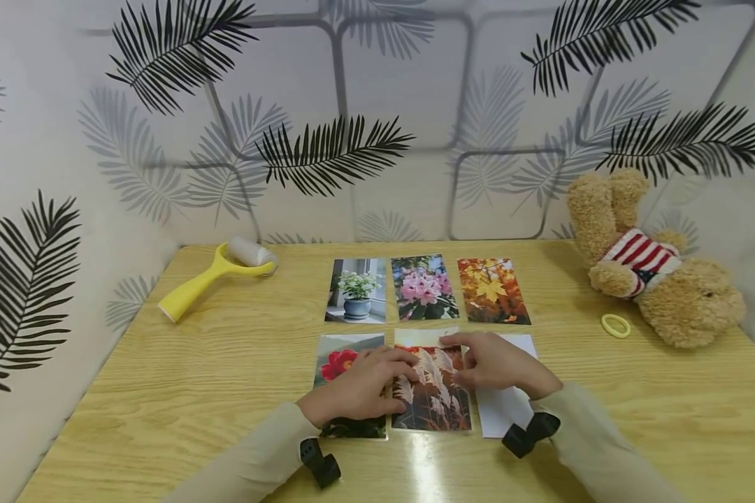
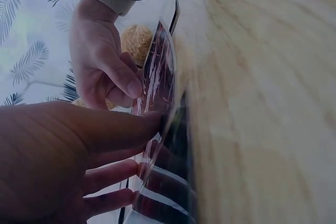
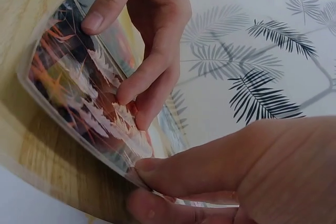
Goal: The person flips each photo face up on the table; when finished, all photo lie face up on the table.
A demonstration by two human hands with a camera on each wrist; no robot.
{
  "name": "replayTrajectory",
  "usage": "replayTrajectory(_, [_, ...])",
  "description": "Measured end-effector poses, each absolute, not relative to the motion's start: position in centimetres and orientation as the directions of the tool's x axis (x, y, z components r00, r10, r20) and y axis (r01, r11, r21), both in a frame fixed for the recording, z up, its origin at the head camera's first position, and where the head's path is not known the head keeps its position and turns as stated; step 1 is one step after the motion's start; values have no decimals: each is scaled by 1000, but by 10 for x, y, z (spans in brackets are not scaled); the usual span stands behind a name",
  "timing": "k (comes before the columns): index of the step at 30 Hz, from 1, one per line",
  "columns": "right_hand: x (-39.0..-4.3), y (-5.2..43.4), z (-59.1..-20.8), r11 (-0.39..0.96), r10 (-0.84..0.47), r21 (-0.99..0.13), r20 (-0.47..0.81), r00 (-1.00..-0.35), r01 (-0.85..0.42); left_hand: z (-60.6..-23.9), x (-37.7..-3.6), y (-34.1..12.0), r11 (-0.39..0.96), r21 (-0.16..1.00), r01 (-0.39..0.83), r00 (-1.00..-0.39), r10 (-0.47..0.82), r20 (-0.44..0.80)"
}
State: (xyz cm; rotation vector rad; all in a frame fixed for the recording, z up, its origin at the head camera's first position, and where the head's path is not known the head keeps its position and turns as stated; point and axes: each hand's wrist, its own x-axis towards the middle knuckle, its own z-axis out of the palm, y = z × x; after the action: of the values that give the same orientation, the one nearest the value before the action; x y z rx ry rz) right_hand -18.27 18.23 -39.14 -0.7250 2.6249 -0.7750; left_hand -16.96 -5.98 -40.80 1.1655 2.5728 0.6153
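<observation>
Both hands, left hand (image 1: 358,388) and right hand (image 1: 497,363), pinch the glossy grass photo (image 1: 434,395) in the table's (image 1: 163,391) front row. Thin, light, bendy, probably slippery: best held by its edges.

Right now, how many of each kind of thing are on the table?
Picture-side-up photos: 5, with the pampas grass photo under the left hand and right hand
White blank card: 1
Yellow lint roller: 1
Teddy bear: 1
Yellow hair tie: 1
Total: 9 things on the wooden table
</observation>
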Motion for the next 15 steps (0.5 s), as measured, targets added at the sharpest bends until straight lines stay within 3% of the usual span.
replayTrajectory(15, [-179, 189, -386, 745, -513, -552, -115, -850, -375, -408, -169, -59, 572, 517, 637, -650, 759, -38])
